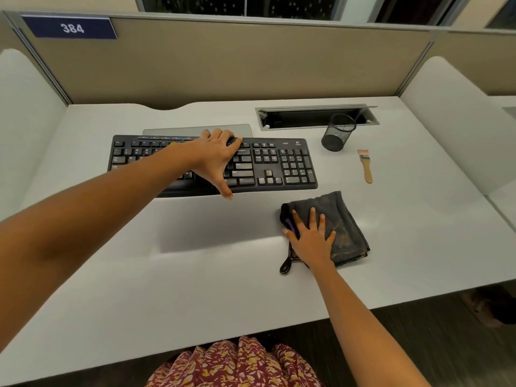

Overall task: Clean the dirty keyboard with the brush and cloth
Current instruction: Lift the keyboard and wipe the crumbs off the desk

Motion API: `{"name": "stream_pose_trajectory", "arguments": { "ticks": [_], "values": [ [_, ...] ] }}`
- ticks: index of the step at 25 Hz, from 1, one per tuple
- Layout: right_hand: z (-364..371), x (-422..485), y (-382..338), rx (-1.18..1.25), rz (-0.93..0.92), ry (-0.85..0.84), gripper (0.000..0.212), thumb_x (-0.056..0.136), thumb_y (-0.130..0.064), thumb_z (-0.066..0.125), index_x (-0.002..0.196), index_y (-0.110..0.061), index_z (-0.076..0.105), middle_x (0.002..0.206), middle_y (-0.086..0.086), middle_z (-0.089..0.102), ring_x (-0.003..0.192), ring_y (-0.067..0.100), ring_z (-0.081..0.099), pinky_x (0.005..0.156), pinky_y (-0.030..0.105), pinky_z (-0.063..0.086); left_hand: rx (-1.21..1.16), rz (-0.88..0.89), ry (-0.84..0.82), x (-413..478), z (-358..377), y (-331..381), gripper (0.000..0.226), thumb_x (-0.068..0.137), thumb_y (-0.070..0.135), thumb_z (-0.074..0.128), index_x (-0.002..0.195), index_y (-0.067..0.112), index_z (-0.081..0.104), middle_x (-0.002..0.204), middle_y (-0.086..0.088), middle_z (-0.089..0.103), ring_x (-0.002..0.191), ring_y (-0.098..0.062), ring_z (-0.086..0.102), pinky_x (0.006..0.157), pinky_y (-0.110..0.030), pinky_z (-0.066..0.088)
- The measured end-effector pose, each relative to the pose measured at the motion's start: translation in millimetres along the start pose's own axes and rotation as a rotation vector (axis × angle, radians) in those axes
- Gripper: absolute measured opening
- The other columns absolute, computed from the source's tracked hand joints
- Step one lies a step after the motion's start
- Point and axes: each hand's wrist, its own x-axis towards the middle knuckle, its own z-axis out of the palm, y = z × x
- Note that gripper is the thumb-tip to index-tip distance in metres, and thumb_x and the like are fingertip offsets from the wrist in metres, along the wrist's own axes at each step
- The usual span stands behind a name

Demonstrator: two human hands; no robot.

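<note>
The black keyboard (pixel 212 163) lies toward the far edge of the white tabletop (pixel 195 275), and the left hand (pixel 215 157) spans its middle with a wide-spread grip, fingertips over the far edge and thumb hooked at the near edge. The right hand (pixel 312 236) rests flat, fingers splayed, on the folded dark cloth (pixel 343 227), which lies nearer the front edge, right of the keyboard. The wooden-handled brush (pixel 366 166) lies untouched toward the right edge, just beside a black mesh cup (pixel 337 132) standing near the far right corner.
</note>
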Motion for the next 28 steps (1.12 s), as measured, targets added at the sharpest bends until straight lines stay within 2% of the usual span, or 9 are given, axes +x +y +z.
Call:
{"name": "stream_pose_trajectory", "arguments": {
  "ticks": [7,15,22,28],
  "values": [
    [-45,54,30,0.009,0.118,-0.080,0.061,0.092,-0.073,0.017,0.149,-0.054,0.006,0.164,0.004,-0.003,0.146,0.036,0.006,0.109,0.066,0.015,-0.016,-0.071,-0.001,0,-2,-18,0.148,0.047,0.095,0.057,0.155,0.011,0.002,0.155,-0.016,0.015,0.141,-0.037,0.017,0.117,-0.054,0.017],
    [-47,79,20,-0.070,0.144,-0.053,0.069,0.091,-0.074,0.021,0.151,-0.048,0.002,0.163,0.011,-0.006,0.145,0.041,0.005,0.106,0.068,0.019,-0.026,-0.112,-0.016,1,5,-27,0.148,0.049,0.094,0.059,0.156,0.009,0.001,0.156,-0.015,0.014,0.141,-0.036,0.017,0.117,-0.053,0.017],
    [-29,55,-25,-0.159,-0.023,-0.005,0.068,0.092,-0.073,0.020,0.151,-0.047,0.000,0.163,0.010,-0.004,0.144,0.040,0.011,0.104,0.068,0.024,-0.027,-0.105,-0.013,8,4,-25,0.147,0.049,0.095,0.057,0.155,0.010,0.002,0.156,-0.016,0.014,0.141,-0.036,0.017,0.116,-0.052,0.019],
    [-3,7,-86,-0.183,-0.251,0.028,0.057,0.097,-0.065,0.021,0.150,-0.049,0.007,0.162,0.011,0.004,0.142,0.038,0.015,0.103,0.065,0.026,-0.026,-0.101,-0.009,8,5,-24,0.146,0.051,0.094,0.058,0.156,0.010,-0.001,0.157,-0.017,0.013,0.142,-0.037,0.016,0.116,-0.051,0.019]
  ]
}}
